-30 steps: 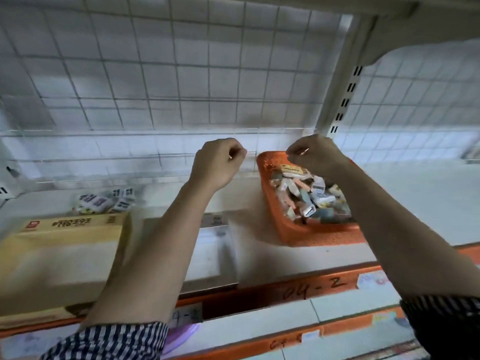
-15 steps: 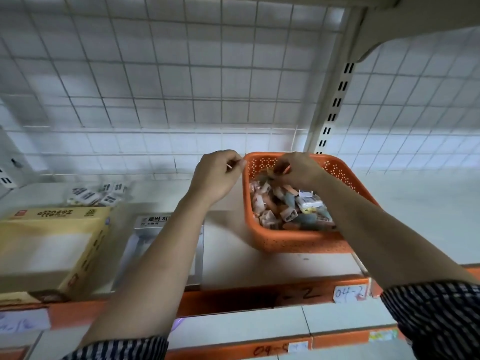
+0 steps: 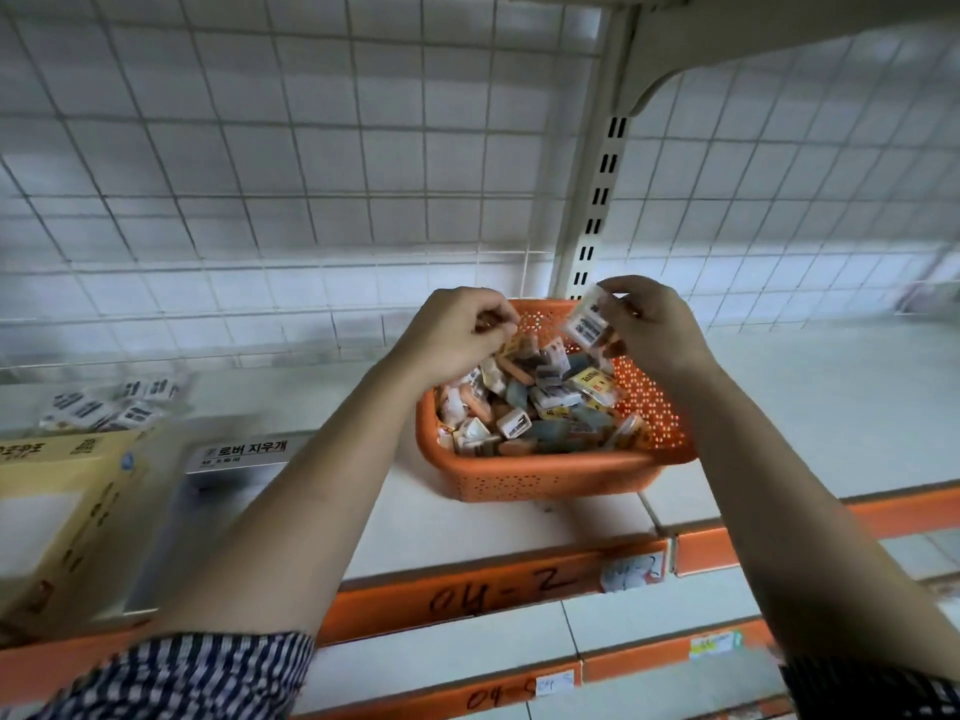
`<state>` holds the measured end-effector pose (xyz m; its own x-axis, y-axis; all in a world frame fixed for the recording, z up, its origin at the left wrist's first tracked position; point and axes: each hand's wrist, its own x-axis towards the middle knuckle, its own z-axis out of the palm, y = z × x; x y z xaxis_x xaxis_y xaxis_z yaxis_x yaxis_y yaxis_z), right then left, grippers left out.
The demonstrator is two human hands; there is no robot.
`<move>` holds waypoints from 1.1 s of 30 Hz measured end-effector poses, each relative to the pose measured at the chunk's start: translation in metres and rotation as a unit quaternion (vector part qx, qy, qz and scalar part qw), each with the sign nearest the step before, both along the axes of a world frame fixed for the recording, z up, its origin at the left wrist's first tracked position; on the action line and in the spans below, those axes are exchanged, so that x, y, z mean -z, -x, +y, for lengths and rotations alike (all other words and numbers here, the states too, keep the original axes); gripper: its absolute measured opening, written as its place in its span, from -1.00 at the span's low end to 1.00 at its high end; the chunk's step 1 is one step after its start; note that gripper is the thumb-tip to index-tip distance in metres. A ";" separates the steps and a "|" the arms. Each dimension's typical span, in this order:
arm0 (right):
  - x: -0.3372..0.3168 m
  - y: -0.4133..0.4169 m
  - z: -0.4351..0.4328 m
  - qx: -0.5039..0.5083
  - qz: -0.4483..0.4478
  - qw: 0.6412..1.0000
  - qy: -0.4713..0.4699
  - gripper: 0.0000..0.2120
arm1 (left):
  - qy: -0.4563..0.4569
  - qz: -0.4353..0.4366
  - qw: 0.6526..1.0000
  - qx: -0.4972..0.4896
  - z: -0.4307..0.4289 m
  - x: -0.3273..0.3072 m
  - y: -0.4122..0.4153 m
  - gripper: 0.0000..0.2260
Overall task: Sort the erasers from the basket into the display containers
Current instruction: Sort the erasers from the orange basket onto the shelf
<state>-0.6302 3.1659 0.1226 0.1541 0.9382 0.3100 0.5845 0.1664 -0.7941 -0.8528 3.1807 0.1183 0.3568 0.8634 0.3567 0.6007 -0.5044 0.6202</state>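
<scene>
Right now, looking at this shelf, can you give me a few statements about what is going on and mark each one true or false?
1. The right hand holds a white eraser over the basket. True.
2. The basket is blue. False: it is orange.
3. The basket is empty. False: it is piled with erasers.
4. A yellow box stands on the shelf to the left of the basket. True.

The basket (image 3: 545, 478) stands on the shelf (image 3: 805, 407) with erasers (image 3: 540, 407) in it. Left of it lies a box (image 3: 234, 457), further left a second box (image 3: 62, 491), and packets (image 3: 111, 405) lie behind them.
</scene>
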 end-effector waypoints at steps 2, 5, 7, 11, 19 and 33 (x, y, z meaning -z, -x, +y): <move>0.004 -0.013 -0.010 0.014 0.028 0.999 -0.006 -0.75 | 0.014 0.024 0.999 0.033 0.005 -0.003 -0.017 -0.89; 0.006 -0.030 -0.022 0.034 0.074 0.997 -0.011 -0.75 | 0.038 0.082 0.993 0.079 0.012 -0.009 -0.041 -0.87; 0.007 -0.036 -0.029 0.050 0.076 0.996 -0.016 -0.82 | 0.039 0.121 0.986 0.105 0.018 -0.012 -0.055 -0.84; 0.012 -0.047 -0.038 0.084 0.096 0.991 -0.043 -0.87 | 0.034 0.229 0.958 0.172 0.025 -0.008 -0.079 -0.75; 0.015 -0.061 -0.044 0.118 0.092 0.987 -0.052 -0.82 | 0.033 0.278 0.938 0.206 0.033 0.009 -0.100 -0.61; 0.001 -0.034 -0.031 0.063 0.080 0.994 -0.038 -0.87 | 0.068 0.055 0.990 0.114 0.037 -0.004 -0.053 -0.81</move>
<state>-0.5958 3.1345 0.1212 0.3219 0.8831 0.3413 0.4710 0.1633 -0.8669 -0.7995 3.2174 0.1227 0.5786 0.7932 0.1901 0.5483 -0.5508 0.6293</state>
